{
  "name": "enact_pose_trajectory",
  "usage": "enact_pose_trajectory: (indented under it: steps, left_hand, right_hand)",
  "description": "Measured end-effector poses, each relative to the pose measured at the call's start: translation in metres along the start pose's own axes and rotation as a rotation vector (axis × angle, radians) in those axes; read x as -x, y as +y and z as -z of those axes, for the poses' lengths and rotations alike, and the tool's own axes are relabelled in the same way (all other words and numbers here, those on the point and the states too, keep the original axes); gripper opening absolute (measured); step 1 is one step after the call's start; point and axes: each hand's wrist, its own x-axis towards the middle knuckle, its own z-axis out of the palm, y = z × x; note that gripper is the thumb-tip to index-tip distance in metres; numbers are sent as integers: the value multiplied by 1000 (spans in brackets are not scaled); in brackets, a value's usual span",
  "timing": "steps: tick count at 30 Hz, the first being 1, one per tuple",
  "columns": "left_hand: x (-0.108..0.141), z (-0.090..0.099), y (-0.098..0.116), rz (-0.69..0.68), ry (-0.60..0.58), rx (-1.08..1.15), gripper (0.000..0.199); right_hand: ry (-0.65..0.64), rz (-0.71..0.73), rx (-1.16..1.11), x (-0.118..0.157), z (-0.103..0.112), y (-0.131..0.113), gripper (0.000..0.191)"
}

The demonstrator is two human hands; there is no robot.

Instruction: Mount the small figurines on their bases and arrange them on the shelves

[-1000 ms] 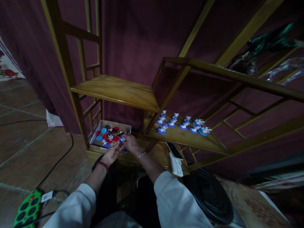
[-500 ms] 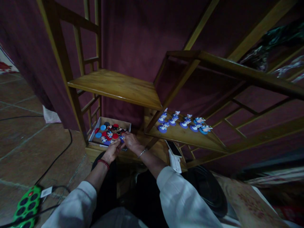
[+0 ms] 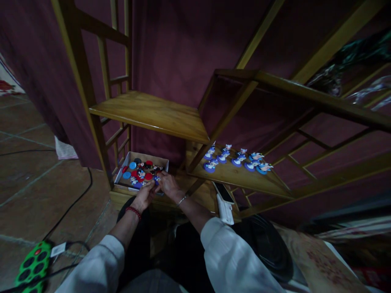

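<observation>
Over the front right corner of a shallow cardboard box [image 3: 166,162], my two hands meet around a small purple-blue figurine [image 3: 157,179]. My left hand [image 3: 146,196] pinches it from the left, low by its base. From the right, the fingers of my right hand [image 3: 168,184] close on it and hide part of it. Inside the box lie loose figurines [image 3: 141,174] with red, black and purple parts, along with blue round bases [image 3: 132,165] and red round bases [image 3: 148,176]. Several purple-based figurines [image 3: 238,160] stand upright in rows on the shelf to the right.
A wooden shelf board [image 3: 149,114] overhangs the box, and a slanted post [image 3: 226,118] stands between box and figurine rows. A phone [image 3: 224,192] and a white object [image 3: 225,211] lie below. A green power strip [image 3: 34,266] with cables sits on the floor.
The view has shifted very slightly. Both hands stay together on the figurine at the box corner, with hardly any movement.
</observation>
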Motion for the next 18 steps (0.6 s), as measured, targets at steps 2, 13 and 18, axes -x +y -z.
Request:
enact_pose_trajectory:
  steps: [2, 13, 18]
  left_hand:
    - [1, -1, 0, -10, -6, -2, 15]
    - [10, -7, 2, 7, 10, -28, 18]
    - [10, -9, 2, 23, 10, -23, 18]
  right_hand:
    - [-9, -30, -12, 1, 2, -2, 23]
    - [-19, 59, 38, 5, 0, 0, 24]
    - [18, 36, 21, 6, 3, -1, 22]
